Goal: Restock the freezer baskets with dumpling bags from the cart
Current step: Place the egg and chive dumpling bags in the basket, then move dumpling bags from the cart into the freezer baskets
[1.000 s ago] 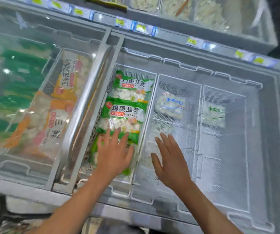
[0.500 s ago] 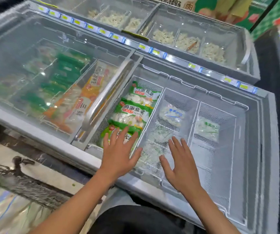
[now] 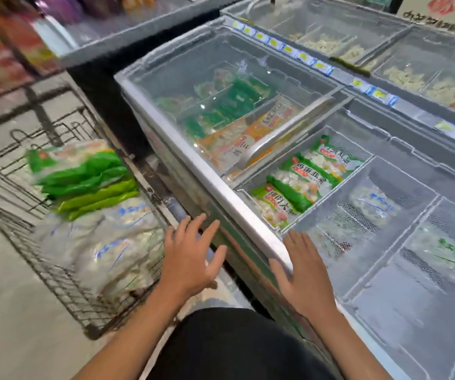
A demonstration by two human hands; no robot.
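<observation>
So your hands came out of the baskets since a second ago. Left hand (image 3: 190, 259) and right hand (image 3: 304, 272) both spread, holding nothing, at the freezer (image 3: 221, 187) front edge. Green and clear dumpling bags (image 3: 92, 204) sit stacked in the cart (image 3: 56, 275), just left of your left hand.

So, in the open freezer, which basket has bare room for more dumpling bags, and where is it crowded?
The far-right basket has bare mesh near its front, below one green-print bag. The middle basket also shows bare mesh between its clear bags. The left basket is crowded with green bags.
</observation>
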